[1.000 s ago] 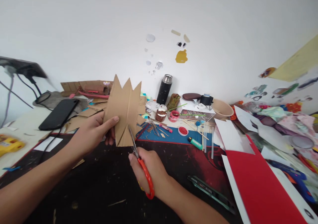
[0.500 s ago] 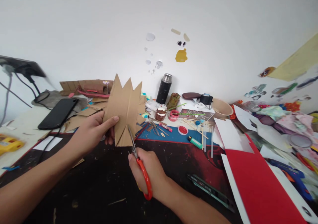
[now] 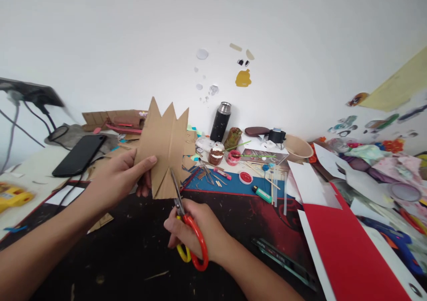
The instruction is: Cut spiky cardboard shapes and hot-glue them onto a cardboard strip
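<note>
A piece of brown cardboard point(image 3: 163, 140) with pointed teeth along its top edge is held up by my left hand point(image 3: 133, 174), thumb across its face and the other fingers behind. My right hand point(image 3: 200, 229) grips scissors point(image 3: 196, 238) with one red and one yellow handle loop. Their blades reach up to the lower right part of the cardboard, by slanting cut lines that meet in a peak. How far the blades are apart is hard to make out.
Left lie a black phone point(image 3: 79, 155) and a yellow tool point(image 3: 15, 195). Behind stand a black flask point(image 3: 221, 122) and paint jars point(image 3: 216, 153). Right are a green box cutter point(image 3: 283, 263), a red sheet point(image 3: 356, 252) and a blue glue gun point(image 3: 393, 238). Cardboard scraps lie around the dark mat point(image 3: 126, 256).
The cardboard and my left hand have shifted slightly left. My right hand has turned a little, and the scissors' yellow loop now shows beside the red one.
</note>
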`<state>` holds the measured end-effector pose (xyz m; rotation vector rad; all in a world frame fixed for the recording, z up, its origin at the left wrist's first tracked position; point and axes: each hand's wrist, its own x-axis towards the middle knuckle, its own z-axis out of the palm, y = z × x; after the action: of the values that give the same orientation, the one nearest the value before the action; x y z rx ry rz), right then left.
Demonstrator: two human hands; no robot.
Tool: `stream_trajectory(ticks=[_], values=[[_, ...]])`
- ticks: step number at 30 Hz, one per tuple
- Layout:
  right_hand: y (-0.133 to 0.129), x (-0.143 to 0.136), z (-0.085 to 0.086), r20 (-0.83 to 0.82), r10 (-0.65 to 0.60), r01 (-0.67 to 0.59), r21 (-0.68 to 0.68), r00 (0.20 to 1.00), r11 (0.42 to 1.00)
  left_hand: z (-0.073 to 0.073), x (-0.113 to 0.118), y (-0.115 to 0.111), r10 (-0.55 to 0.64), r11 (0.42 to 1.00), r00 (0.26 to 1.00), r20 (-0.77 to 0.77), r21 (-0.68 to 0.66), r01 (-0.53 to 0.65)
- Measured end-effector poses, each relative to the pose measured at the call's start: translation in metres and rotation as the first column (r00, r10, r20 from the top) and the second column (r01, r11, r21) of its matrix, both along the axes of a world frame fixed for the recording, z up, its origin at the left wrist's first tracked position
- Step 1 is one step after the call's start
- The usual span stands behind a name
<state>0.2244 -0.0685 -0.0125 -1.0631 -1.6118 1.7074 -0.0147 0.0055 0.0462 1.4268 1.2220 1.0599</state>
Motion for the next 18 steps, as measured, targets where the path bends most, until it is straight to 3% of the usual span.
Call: stream_trajectory(ticks=[3,8,13,18], values=[[0.001,0.001,0.003,-0.108,0.017,-0.031,-0.124,0.994,0.992,0.005,-0.002,-0.001,-0.007,1.0,0.999,-0.044,0.005,0.007],[0.003,0.008,0.002,0.038,0.055,-0.054,-0.011,0.998,0.998,0.011,0.002,-0.006,-0.048,0.998,0.993,-0.11,0.035,0.052],[0.001,0.006,-0.005,0.055,0.015,-0.016,0.023,0.998,1.0,0.012,0.005,-0.01,-0.009,0.999,0.993,-0.116,0.046,0.014],[-0.001,0.003,-0.007,0.126,-0.005,-0.007,0.094,0.992,0.996,0.011,0.005,-0.01,-0.069,0.998,0.994,-0.083,-0.003,0.069]])
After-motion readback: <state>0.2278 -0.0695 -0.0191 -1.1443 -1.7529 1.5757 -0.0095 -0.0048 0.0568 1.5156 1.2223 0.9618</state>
